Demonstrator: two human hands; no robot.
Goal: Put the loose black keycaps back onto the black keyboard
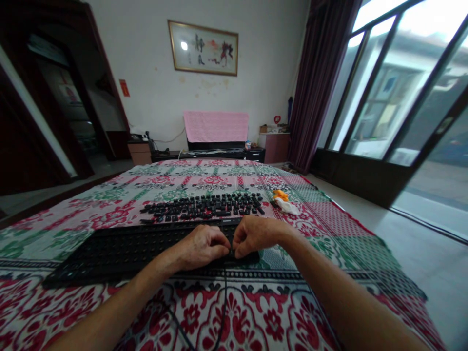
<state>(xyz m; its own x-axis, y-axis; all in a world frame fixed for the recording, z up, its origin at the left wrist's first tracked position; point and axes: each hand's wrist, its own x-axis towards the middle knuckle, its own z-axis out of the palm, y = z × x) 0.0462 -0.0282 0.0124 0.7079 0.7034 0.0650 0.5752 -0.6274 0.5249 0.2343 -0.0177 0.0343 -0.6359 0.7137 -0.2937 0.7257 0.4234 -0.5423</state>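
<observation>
A black keyboard (120, 251) lies on the patterned cloth, its key bed showing rows of small sockets where keycaps are off. Over its right part, my left hand (203, 247) is closed, thumb and fingers pinched together. Close beside it, my right hand (252, 236) is also closed, fingertips pointing down at the keyboard. Whatever lies between the fingertips of either hand is too small or hidden to make out. Behind the keyboard, many loose black keycaps (215, 204) are spread in a wide band. A black cable (224, 304) runs from the keyboard toward me.
The red, green and white cloth (214, 180) covers a large surface. To the right of the keycaps lie an orange item (281, 195) and a crumpled white one (287, 206). A low cabinet with a pink cover (216, 126) stands by the far wall, glass doors (395, 87) at right.
</observation>
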